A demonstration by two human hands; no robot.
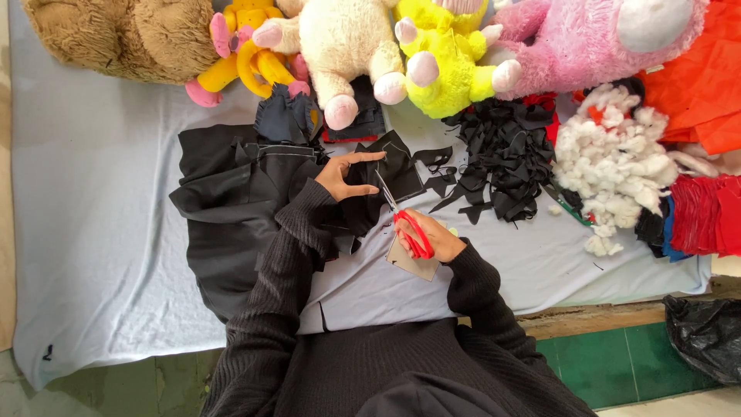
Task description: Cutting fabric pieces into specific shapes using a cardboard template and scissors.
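Observation:
My right hand grips red-handled scissors whose blades point up into a piece of black fabric. A tan cardboard piece lies under that hand. My left hand holds the black fabric piece by its left edge, fingers stretched along the top. A larger heap of black cloth spreads to the left under my left arm. Both arms are in black ribbed sleeves.
A pile of black fabric scraps lies to the right, then white stuffing and red cloth. Plush toys line the far edge: brown, yellow-pink, cream, yellow, pink. Grey sheet covers the surface.

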